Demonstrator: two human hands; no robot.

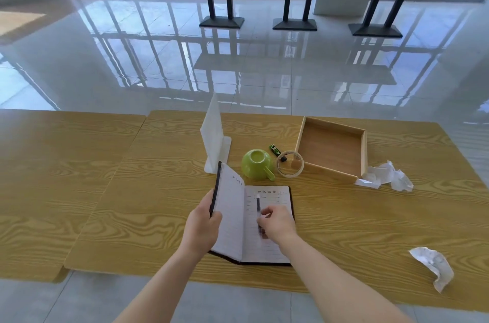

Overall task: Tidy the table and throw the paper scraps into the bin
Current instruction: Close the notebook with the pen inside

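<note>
An open black-covered notebook [232, 227] lies on the wooden table [132, 190] in front of me. My left hand [202, 227] grips its raised left cover, lifted partway off the table. My right hand [277, 223] rests on the right page, fingers closed around a dark pen [258, 203] lying along the page. One crumpled paper scrap [386, 176] sits beside the wooden tray's near right corner. Another crumpled scrap [432, 267] lies near the table's front right edge. No bin is in view.
A shallow wooden tray [362, 148] stands at the back right. A green cup [258, 164] lies upside down, next to a roll of clear tape [289, 164] and a small black-green object [275, 150]. A white standing sign holder [214, 137] is behind the notebook.
</note>
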